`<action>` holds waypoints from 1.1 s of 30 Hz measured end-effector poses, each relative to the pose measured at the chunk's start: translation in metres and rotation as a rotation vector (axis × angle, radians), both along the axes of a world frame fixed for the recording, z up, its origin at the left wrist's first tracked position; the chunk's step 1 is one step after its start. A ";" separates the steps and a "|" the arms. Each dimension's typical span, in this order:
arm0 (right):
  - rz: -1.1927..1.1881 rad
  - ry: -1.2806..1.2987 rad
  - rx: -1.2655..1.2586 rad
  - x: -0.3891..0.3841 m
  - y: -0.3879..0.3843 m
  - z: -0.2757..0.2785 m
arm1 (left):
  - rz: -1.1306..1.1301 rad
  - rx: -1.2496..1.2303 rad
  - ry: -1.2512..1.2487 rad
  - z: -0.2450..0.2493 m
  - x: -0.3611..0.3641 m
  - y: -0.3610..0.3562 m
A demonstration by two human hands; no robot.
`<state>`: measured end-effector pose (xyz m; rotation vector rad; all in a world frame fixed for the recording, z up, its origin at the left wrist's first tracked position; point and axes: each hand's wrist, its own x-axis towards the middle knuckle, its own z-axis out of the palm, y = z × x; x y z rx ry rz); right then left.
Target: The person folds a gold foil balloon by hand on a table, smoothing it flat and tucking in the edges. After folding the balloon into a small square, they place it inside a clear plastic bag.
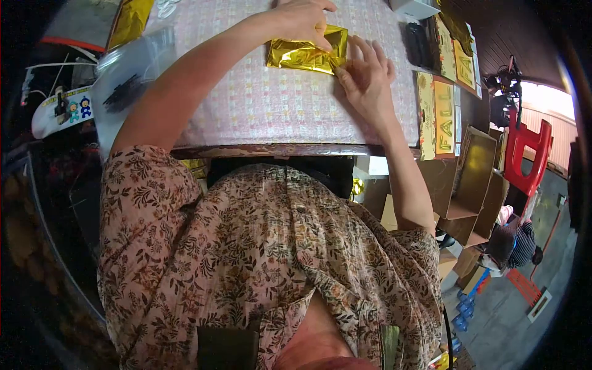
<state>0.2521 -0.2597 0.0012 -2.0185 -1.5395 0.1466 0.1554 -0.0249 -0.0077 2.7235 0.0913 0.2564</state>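
A flat, folded packet of shiny gold foil [290, 54] lies on the checked cloth of the table, its surface creased. My left hand [302, 23] reaches over from above, its fingers bent down and closed on the foil's upper part; part of this hand is cut off by the top of the view. At the packet's right end is my right hand [370, 77], thumb at the lower right corner and the other fingers curved beside the edge. The thumb and fingertips grip the foil there.
Packages marked FALL [444, 117] stand along the table's right edge, near a black object [419, 44]. Clear plastic bags [132, 74] lie at the left edge. Open cardboard boxes [472, 166] and a red plastic stool [529, 154] are to the right.
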 end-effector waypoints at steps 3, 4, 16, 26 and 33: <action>-0.044 -0.491 -0.053 -0.029 -0.001 0.022 | 0.052 0.070 0.016 0.017 -0.007 -0.013; -0.033 -0.493 -0.051 -0.034 -0.001 0.020 | 0.075 0.117 0.043 0.013 -0.003 -0.013; 0.057 -0.426 -0.143 -0.053 -0.003 0.000 | 0.105 -0.702 -0.337 -0.005 -0.033 0.025; 0.073 -0.345 -0.157 -0.054 -0.006 -0.005 | 0.493 0.126 -0.128 -0.024 -0.106 -0.037; 0.061 -0.301 -0.172 -0.056 -0.006 -0.002 | 0.484 0.053 -0.166 -0.013 -0.090 -0.018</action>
